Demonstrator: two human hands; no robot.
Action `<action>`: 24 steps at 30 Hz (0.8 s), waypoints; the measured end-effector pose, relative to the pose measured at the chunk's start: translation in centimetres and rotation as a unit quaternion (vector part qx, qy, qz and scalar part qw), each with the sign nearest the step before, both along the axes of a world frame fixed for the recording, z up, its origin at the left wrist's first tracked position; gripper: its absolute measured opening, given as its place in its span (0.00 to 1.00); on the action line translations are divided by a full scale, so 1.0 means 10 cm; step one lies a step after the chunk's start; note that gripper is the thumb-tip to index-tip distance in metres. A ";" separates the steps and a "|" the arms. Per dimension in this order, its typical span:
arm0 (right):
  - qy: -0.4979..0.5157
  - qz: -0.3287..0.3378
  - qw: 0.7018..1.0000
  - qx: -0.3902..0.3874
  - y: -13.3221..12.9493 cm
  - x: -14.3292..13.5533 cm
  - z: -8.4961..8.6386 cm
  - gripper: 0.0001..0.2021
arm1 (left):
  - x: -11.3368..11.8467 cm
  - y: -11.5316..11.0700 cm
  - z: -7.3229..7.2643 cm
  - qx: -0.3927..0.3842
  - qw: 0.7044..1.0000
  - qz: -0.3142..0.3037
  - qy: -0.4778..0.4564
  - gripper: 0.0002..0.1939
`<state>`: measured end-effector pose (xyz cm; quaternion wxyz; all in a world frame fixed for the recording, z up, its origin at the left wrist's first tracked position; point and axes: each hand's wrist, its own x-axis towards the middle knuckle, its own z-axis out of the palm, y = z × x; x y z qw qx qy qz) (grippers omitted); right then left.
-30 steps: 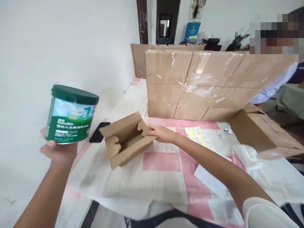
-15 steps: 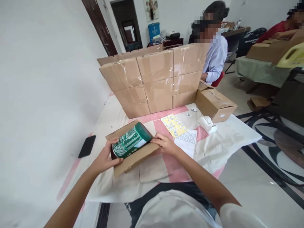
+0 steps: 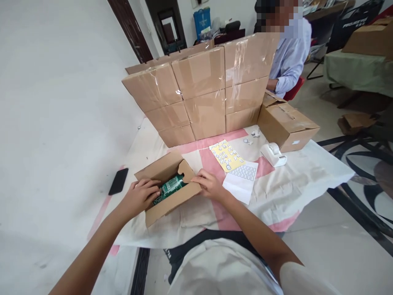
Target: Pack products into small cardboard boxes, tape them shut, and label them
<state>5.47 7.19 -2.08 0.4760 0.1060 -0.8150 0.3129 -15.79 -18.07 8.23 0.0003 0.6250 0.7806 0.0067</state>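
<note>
A green printed canister (image 3: 172,188) lies on its side inside an open cardboard box (image 3: 172,203) with its flaps raised. My left hand (image 3: 141,196) rests at the box's left end, its fingers stretched over the canister's near end and its thumb out of sight. At the far right end, my right hand (image 3: 209,184) pinches the edge of a box flap between thumb and fingers. Part of the canister is hidden by my left fingers and the box walls.
A black phone (image 3: 118,181) lies left. Right are a yellow sticker sheet (image 3: 225,155), a white printed sheet (image 3: 241,186), a white tape dispenser (image 3: 273,155) and a closed carton (image 3: 287,123). A tall taped cardboard panel (image 3: 204,96) stands behind; a person (image 3: 291,57) sits beyond.
The canister has sunk from on top of the opening down into the box. My left hand has shifted from gripping its end to lying over it. The right end flap now stands up.
</note>
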 end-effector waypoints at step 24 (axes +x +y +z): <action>-0.414 0.225 0.880 0.063 0.30 0.51 1.08 0.20 | 0.41 -0.05 0.20 -0.073 0.973 -0.215 -0.049 0.13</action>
